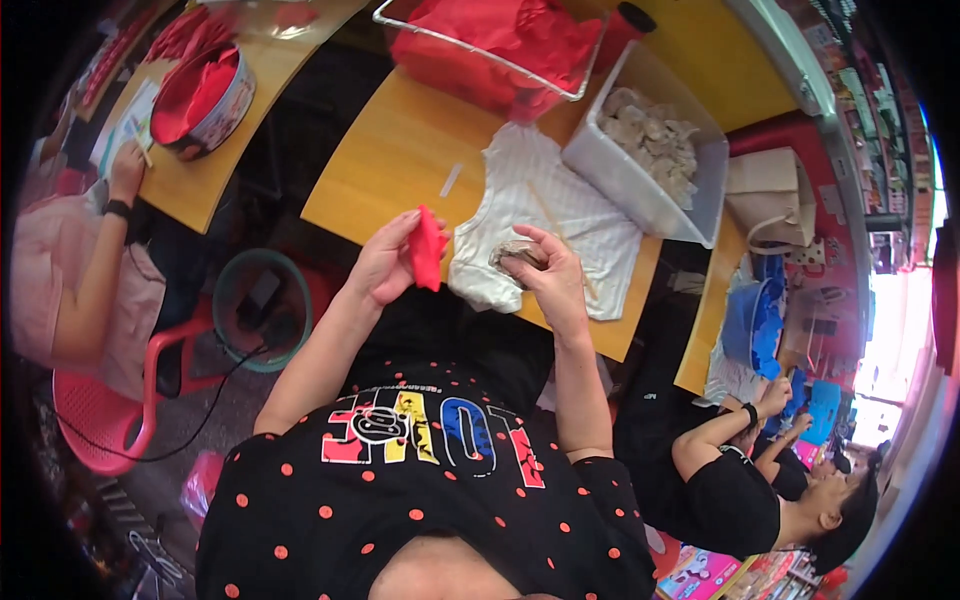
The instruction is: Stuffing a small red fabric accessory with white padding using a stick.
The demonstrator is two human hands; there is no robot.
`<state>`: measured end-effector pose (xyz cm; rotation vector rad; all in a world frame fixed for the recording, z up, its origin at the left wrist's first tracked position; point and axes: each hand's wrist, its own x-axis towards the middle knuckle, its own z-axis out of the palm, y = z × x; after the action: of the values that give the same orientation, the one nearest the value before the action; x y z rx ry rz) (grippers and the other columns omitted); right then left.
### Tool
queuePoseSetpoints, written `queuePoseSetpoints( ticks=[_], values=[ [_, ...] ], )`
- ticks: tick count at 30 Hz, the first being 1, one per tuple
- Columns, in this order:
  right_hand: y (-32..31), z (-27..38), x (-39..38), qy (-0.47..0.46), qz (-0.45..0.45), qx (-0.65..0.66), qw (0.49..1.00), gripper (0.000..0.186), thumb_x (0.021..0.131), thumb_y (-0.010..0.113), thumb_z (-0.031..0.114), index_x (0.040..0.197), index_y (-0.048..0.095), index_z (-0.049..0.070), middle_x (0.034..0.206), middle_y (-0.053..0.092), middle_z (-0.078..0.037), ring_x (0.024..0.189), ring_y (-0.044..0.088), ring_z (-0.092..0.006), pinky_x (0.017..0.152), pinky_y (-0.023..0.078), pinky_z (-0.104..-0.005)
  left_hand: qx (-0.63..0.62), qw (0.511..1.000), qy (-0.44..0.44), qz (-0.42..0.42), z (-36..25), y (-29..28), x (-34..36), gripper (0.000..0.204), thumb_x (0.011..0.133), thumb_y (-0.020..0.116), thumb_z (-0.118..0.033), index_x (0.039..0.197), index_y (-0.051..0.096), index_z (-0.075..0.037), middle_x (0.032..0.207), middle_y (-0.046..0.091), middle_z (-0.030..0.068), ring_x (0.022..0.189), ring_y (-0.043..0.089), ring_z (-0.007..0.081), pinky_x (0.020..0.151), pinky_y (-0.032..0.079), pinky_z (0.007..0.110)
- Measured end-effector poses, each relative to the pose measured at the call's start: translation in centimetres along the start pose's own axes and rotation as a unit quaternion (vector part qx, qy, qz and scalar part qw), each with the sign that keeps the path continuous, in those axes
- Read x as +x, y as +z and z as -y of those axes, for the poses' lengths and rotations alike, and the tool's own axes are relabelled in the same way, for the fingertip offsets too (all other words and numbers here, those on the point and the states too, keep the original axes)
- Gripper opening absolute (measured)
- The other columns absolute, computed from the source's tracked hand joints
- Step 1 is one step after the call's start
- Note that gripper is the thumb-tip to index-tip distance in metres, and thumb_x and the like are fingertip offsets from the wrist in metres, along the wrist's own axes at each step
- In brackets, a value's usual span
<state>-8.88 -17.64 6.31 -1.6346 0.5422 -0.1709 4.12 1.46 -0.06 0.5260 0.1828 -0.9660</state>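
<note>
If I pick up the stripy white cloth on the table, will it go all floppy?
Probably floppy: the striped white cloth lies in soft folds and wrinkles. It's likely light for its size, since it looks thin. The thin stick lying on it might slide off.

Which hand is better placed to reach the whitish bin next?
Probably the right hand: though holding a crumpled piece, it's nearer the bin; the left hand, holding a red piece, is farther.

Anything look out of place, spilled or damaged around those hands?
No spill or damage stands out. The white striped garment lies rumpled rather than flat, bunched left of the right hand at the near edge of the yellow table; a thin stick across it seems stray.
</note>
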Motion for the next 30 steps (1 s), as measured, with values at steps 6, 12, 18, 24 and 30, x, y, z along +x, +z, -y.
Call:
queuePoseSetpoints(
  ticks=[6,12,18,24,30],
  values=[
    [3.7,-2.1,-0.5,0.039,0.021,0.191,0.981,0.016,0.082,0.066,0.003,0.096,0.062,-0.001,0.084,0.066,-0.002,0.075,0.060,-0.0058,0.066,0.048,-0.0188,0.016,1.000,-0.001,0.002,0.1,0.5,-0.3,0.022,0.095,0.051,-0.022,0.108,0.055,-0.004,0.102,0.063,0.0107,0.093,0.063,0.0221,0.084,0.052,0.038],
    [5.7,-0.4,-1.0,0.034,-0.028,0.294,0.955,0.016,0.084,0.063,0.000,0.099,0.061,-0.002,0.090,0.064,-0.003,0.079,0.060,-0.0064,0.069,0.049,-0.0204,0.032,0.999,-0.010,-0.023,0.5,0.6,-0.7,0.023,0.095,0.050,-0.022,0.108,0.055,-0.004,0.102,0.063,0.0113,0.093,0.063,0.0206,0.084,0.052,0.036],
    [4.9,-1.8,-1.3,-0.019,-0.070,0.158,0.985,0.019,0.081,0.066,-0.002,0.099,0.059,-0.002,0.087,0.064,-0.002,0.077,0.059,-0.0054,0.070,0.048,-0.0196,0.061,0.998,0.001,-0.014,1.2,1.1,-0.8,0.022,0.095,0.051,-0.022,0.108,0.055,-0.004,0.100,0.063,0.0100,0.091,0.063,0.0197,0.084,0.051,0.035],
    [5.3,-2.8,-1.6,-0.021,-0.099,0.248,0.963,0.018,0.080,0.067,-0.001,0.096,0.059,-0.002,0.086,0.064,-0.001,0.075,0.058,-0.0049,0.069,0.048,-0.0197,0.106,0.993,0.035,-0.028,1.8,1.8,-0.6,0.020,0.095,0.050,-0.019,0.106,0.055,-0.002,0.097,0.064,0.0103,0.091,0.063,0.0189,0.082,0.052,0.034],
    [5.8,-3.4,-1.7,-0.055,-0.139,0.216,0.965,0.018,0.081,0.067,0.000,0.097,0.058,-0.001,0.086,0.064,-0.001,0.076,0.058,-0.0054,0.069,0.048,-0.0200,0.088,0.995,0.022,-0.039,2.6,2.2,-0.4,0.021,0.096,0.049,-0.020,0.104,0.055,-0.002,0.096,0.064,0.0108,0.090,0.063,0.0197,0.082,0.052,0.034]
  ],
)
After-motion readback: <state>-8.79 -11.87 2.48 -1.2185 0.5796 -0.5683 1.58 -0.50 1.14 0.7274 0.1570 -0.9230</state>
